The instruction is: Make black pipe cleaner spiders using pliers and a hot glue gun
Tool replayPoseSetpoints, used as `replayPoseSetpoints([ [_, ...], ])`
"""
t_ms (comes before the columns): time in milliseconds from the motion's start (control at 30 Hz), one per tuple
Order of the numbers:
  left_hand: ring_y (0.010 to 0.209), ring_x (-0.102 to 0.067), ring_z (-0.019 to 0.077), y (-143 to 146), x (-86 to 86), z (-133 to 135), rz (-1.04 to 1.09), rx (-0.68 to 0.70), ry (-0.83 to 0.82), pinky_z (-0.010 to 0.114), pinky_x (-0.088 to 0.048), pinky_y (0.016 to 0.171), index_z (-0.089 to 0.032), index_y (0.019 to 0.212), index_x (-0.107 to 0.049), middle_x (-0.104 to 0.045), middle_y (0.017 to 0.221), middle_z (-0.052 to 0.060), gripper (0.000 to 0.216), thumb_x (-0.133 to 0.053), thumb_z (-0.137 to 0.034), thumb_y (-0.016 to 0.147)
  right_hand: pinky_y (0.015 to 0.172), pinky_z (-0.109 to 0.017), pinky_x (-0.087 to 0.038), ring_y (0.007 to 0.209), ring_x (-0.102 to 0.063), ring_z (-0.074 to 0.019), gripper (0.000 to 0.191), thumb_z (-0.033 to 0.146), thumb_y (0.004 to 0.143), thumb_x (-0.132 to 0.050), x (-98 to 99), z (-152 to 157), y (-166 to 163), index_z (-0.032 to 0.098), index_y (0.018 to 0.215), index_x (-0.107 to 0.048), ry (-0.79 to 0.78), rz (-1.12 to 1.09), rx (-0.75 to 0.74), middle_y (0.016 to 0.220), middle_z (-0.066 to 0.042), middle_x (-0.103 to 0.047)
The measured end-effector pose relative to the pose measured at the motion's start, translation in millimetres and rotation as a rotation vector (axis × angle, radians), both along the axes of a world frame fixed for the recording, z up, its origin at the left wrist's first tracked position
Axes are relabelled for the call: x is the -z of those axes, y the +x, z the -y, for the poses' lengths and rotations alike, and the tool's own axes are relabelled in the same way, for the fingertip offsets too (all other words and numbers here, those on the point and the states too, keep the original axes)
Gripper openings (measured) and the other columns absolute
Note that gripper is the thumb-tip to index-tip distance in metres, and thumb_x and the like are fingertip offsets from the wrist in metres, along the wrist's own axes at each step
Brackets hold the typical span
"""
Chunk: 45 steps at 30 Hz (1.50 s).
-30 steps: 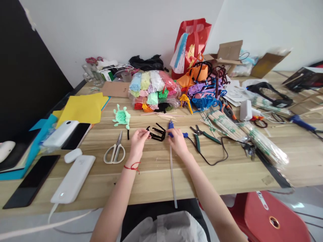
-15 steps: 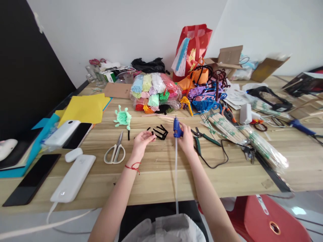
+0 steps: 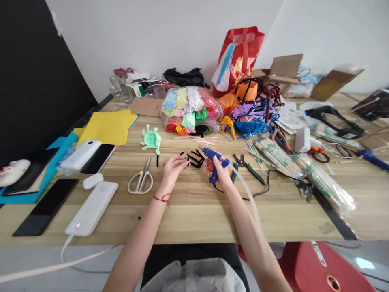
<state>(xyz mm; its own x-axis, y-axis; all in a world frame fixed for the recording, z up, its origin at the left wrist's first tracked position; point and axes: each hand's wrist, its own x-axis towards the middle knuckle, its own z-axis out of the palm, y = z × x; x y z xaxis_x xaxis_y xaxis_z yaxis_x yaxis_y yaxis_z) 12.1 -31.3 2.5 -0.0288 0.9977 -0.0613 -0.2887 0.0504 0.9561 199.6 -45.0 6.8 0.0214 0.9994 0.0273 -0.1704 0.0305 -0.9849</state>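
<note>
My right hand (image 3: 221, 172) grips a blue hot glue gun (image 3: 214, 160), its nozzle pointing left and a long clear glue stick (image 3: 247, 188) trailing from its rear. My left hand (image 3: 174, 170) is closed in a pinch, with a small black piece at the fingertips that looks like pipe cleaner. Between the hands lie several short black pipe cleaner pieces (image 3: 196, 159) on the wooden table. A green pipe cleaner figure (image 3: 151, 139) sits beyond my left hand, and white-handled scissors (image 3: 141, 178) rest left of it.
Green-handled pliers (image 3: 255, 173) lie right of the glue gun, by its black cord. A bag of coloured pipe cleaners (image 3: 190, 107) stands behind. Bundled wooden sticks (image 3: 275, 156) lie to the right; a white power bank (image 3: 91, 209) and phones to the left.
My right hand has turned the glue gun from pointing away to pointing left toward my left hand. The glue stick has swung right over my forearm. The view has shifted slightly.
</note>
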Motion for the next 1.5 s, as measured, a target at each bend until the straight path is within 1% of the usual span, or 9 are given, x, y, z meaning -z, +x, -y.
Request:
replayPoseSetpoints([
  [67, 0.077, -0.069, 0.0174, 0, 0.7, -1, 0.001, -0.014, -0.008, 0.031, -0.053, 0.073, -0.015, 0.085, -0.057, -0.072, 0.081, 0.006, 0.039, -0.082, -0.03, 0.058, 0.04, -0.024, -0.041, 0.055, -0.065, -0.0176, 0.054, 0.061, 0.079, -0.055, -0.2, 1, -3, 0.027, 0.119, -0.042, -0.029, -0.048, -0.058, 0.069, 0.002, -0.063],
  [167, 0.075, -0.069, 0.0167, 0, 0.9, -1, -0.003, -0.028, -0.017, 0.029, -0.052, 0.071, -0.015, 0.084, -0.058, -0.072, 0.081, 0.006, 0.039, -0.082, -0.03, 0.058, 0.046, -0.026, -0.048, 0.059, -0.066, -0.0191, 0.056, 0.058, 0.08, -0.057, -3.4, 3, -3, 0.026, 0.124, -0.043, -0.008, -0.075, -0.09, 0.065, 0.002, -0.063],
  [233, 0.075, -0.068, 0.0162, -1, 0.4, -1, -0.005, -0.025, -0.02, 0.029, -0.051, 0.071, -0.015, 0.085, -0.058, -0.072, 0.081, 0.006, 0.039, -0.082, -0.031, 0.058, 0.049, -0.027, -0.049, 0.058, -0.064, -0.0181, 0.054, 0.058, 0.082, -0.054, -6.6, 5, -2, 0.025, 0.124, -0.049, -0.001, -0.062, -0.079, 0.063, 0.001, -0.062],
  [300, 0.075, -0.068, 0.0162, -1, -0.2, 0, 0.003, -0.021, -0.025, 0.029, -0.051, 0.071, -0.015, 0.085, -0.058, -0.073, 0.081, 0.006, 0.04, -0.083, -0.031, 0.058, 0.044, -0.024, -0.043, 0.054, -0.061, -0.0162, 0.051, 0.058, 0.082, -0.053, -9.8, 7, -2, 0.024, 0.12, -0.055, -0.026, -0.023, -0.063, 0.06, 0.001, -0.06],
  [400, 0.076, -0.069, 0.017, -1, -0.7, 1, 0.023, -0.016, -0.037, 0.03, -0.051, 0.072, -0.015, 0.085, -0.058, -0.074, 0.083, 0.007, 0.04, -0.083, -0.03, 0.058, 0.04, -0.022, -0.037, 0.049, -0.056, -0.0134, 0.049, 0.058, 0.08, -0.056, -13.1, 10, -2, 0.024, 0.114, -0.062, -0.083, 0.007, -0.048, 0.057, 0.002, -0.057],
  [533, 0.073, -0.069, 0.0166, 0, 0.2, 0, 0.046, 0.001, -0.044, 0.031, -0.051, 0.072, -0.015, 0.086, -0.058, -0.074, 0.086, 0.009, 0.039, -0.082, -0.03, 0.059, 0.043, -0.022, -0.04, 0.047, -0.053, -0.0113, 0.049, 0.058, 0.076, -0.06, -14.4, 12, -1, 0.024, 0.111, -0.065, -0.135, -0.038, -0.048, 0.056, 0.003, -0.055],
  [867, 0.069, -0.068, 0.0138, -1, 2.3, -1, 0.097, 0.027, -0.062, 0.025, -0.05, 0.067, -0.014, 0.085, -0.06, -0.074, 0.085, 0.008, 0.038, -0.084, -0.027, 0.058, 0.044, -0.02, -0.038, 0.045, -0.05, -0.009, 0.048, 0.057, 0.077, -0.061, -17.8, 13, -1, 0.024, 0.111, -0.066, -0.194, -0.053, -0.076, 0.055, 0.004, -0.055],
  [1200, 0.068, -0.068, 0.0135, 0, -1.8, 0, 0.112, 0.024, -0.051, 0.024, -0.049, 0.065, -0.014, 0.084, -0.06, -0.074, 0.082, 0.006, 0.038, -0.084, -0.025, 0.057, 0.043, -0.021, -0.035, 0.045, -0.048, -0.0096, 0.052, 0.058, 0.076, -0.06, -16.9, 13, -1, 0.024, 0.115, -0.065, -0.197, -0.022, -0.073, 0.052, 0.004, -0.052],
  [1500, 0.068, -0.068, 0.0141, 0, -0.7, -1, 0.092, 0.022, -0.046, 0.025, -0.05, 0.065, -0.014, 0.084, -0.06, -0.074, 0.081, 0.006, 0.038, -0.084, -0.025, 0.056, 0.043, -0.021, -0.033, 0.043, -0.046, -0.0105, 0.053, 0.058, 0.077, -0.058, -18.0, 13, -1, 0.023, 0.116, -0.065, -0.183, 0.005, -0.079, 0.049, 0.004, -0.051],
])
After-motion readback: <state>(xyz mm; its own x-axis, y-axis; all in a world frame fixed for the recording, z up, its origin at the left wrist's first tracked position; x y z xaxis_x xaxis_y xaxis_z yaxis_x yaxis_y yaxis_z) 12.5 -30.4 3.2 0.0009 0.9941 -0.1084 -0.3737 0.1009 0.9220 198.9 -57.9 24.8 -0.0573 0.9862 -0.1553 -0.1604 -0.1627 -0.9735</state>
